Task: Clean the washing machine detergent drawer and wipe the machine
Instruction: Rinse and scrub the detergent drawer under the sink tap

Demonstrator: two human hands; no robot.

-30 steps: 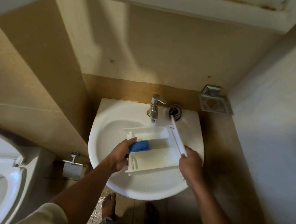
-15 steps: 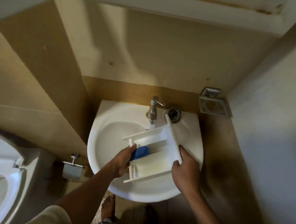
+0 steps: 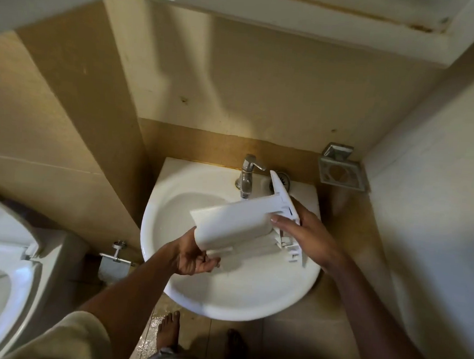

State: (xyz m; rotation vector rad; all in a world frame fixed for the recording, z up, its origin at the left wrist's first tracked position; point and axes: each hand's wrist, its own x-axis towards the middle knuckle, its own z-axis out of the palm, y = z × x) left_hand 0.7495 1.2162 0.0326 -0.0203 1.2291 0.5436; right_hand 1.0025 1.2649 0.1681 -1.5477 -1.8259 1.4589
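Nearest, a bare foot (image 3: 167, 332) stands on the wet floor (image 3: 146, 343). Above it, the left hand (image 3: 195, 258) cups the near corner of the detergent drawer (image 3: 233, 223), fingers curled beneath. The right hand (image 3: 307, 236) pinches the front-panel end, thumb across the underside. The drawer hangs tilted, bottom up, over the sink basin (image 3: 222, 309). It looks light, stiff and thin-walled, probably slippery when wet, so the solid ends are safer holds than the small ribs. Beyond, the tap (image 3: 247, 174) stands just beside the raised panel, and the side wall (image 3: 436, 219) is near, leaving little swinging room.
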